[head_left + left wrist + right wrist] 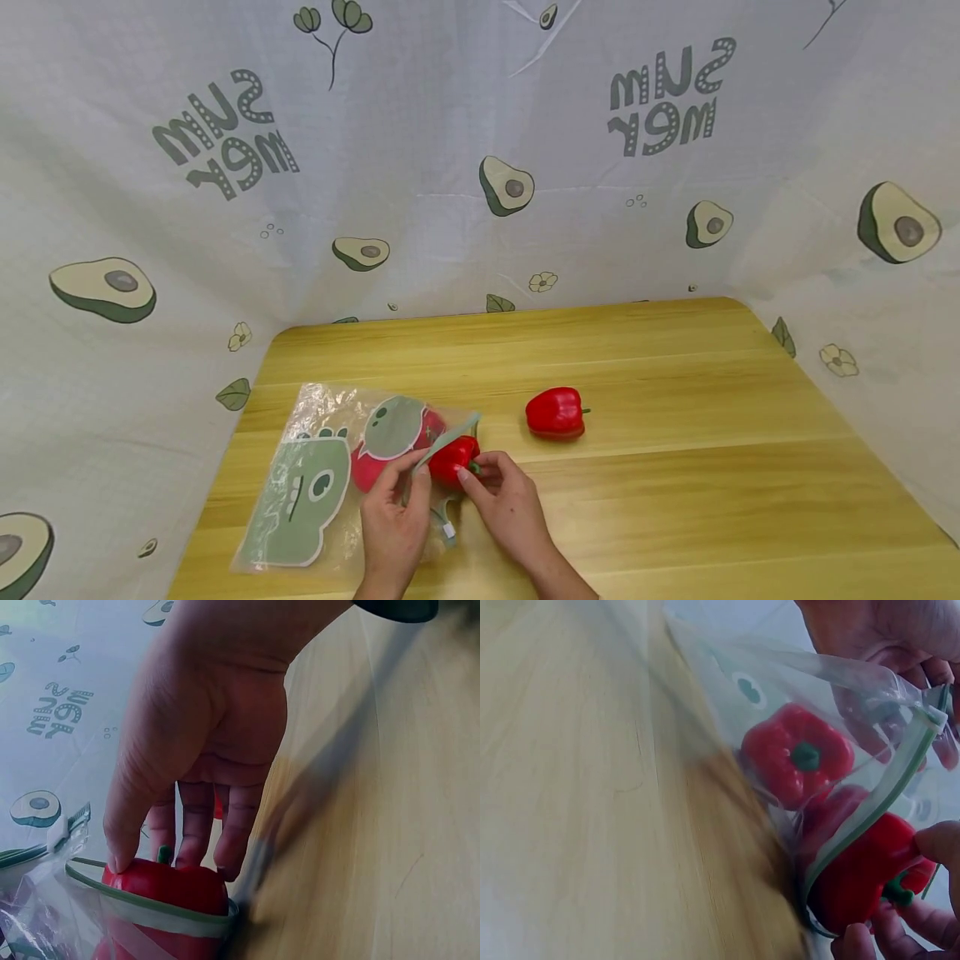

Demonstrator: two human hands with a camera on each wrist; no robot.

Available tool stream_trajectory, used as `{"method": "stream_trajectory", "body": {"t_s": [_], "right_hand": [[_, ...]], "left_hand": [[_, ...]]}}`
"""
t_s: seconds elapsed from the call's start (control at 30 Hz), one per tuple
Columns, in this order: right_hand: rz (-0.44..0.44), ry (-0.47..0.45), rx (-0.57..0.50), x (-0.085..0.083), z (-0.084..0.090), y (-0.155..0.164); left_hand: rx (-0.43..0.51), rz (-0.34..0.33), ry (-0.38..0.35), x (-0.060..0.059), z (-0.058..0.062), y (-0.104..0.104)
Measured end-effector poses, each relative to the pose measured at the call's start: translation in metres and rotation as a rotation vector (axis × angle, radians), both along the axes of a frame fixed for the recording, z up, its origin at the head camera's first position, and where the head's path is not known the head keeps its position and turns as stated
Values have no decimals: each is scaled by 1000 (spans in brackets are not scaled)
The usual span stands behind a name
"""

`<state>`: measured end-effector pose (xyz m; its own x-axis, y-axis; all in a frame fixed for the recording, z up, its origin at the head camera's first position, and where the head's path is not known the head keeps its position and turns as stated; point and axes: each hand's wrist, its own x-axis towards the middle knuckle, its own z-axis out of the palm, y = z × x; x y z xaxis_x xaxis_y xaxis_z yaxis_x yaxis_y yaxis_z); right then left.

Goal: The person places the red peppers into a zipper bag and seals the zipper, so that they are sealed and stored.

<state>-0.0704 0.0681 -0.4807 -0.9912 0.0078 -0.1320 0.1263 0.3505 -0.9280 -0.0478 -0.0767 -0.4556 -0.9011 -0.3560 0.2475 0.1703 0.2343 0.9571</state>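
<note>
A clear zip bag (341,525) printed with green cartoon dinosaurs lies on the table, its green-edged mouth facing right. My left hand (396,521) grips the bag's edge at the mouth. My right hand (510,504) holds a red bell pepper (450,460) near its green stem, fingertips around its top. In the left wrist view this pepper (169,885) sits partly inside the mouth, stem end out. Another red pepper (799,757) shows through the plastic in the right wrist view, with more red behind it. The cartoon print partly hides the bag's contents in the head view.
One more red bell pepper (555,414) lies on its side on the wooden table (675,500), to the right of the bag and beyond my right hand. White cloth (420,108) with avocado prints hangs behind the table and along its sides.
</note>
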Motion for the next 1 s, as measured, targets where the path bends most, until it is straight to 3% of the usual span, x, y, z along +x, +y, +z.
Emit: {"method": "stream_trajectory", "body": {"t_s": [0.4, 0.87, 1.0], "right_hand": [[38, -23, -34, -3, -1, -2], [95, 43, -96, -2, 2, -10], [70, 78, -50, -2, 2, -10]], "left_hand": [[-22, 1, 68, -1, -2, 1], [-7, -16, 104, -1, -2, 1], [3, -20, 104, -1, -1, 1]]}}
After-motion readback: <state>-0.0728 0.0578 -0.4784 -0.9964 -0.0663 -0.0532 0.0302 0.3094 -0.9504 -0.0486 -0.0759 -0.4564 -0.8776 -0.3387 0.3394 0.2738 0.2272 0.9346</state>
